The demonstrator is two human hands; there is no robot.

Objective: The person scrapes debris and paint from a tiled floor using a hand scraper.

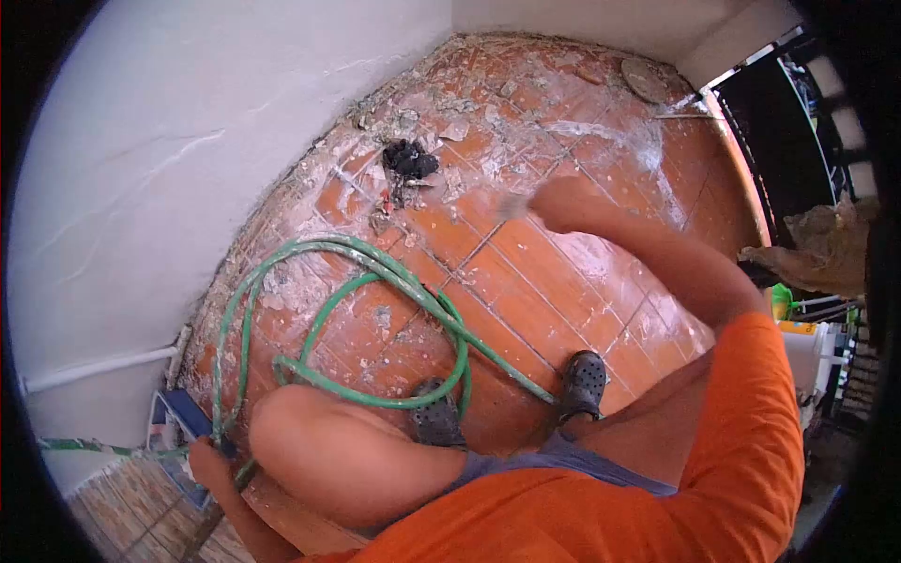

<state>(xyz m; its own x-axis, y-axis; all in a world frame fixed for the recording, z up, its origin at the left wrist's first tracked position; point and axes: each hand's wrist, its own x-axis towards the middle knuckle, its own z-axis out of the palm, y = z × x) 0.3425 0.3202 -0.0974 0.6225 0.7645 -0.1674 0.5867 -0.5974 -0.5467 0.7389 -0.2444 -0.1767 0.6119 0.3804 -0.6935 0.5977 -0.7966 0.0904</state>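
Note:
My right hand [560,205] is closed and held out over the orange tile floor [526,272]. A short, pale flat blade, likely a scraper [512,207], sticks out of it to the left, blurred by motion. Low at the left, my left hand [208,464] is curled beside my bent knee. A green hose [347,246] comes down to that hand, but what the fingers hold is hidden. Next to it a blue flat-sided object [186,413] leans near the wall. Loose plaster flakes and a black crumpled lump [409,159] lie on the tiles beyond.
A white wall [216,122] runs along the left, with a white pipe [103,369] low on it. The hose loops across the floor in front of my clogs [584,380]. At the right are a doorway edge [741,169] and a white bucket [812,352].

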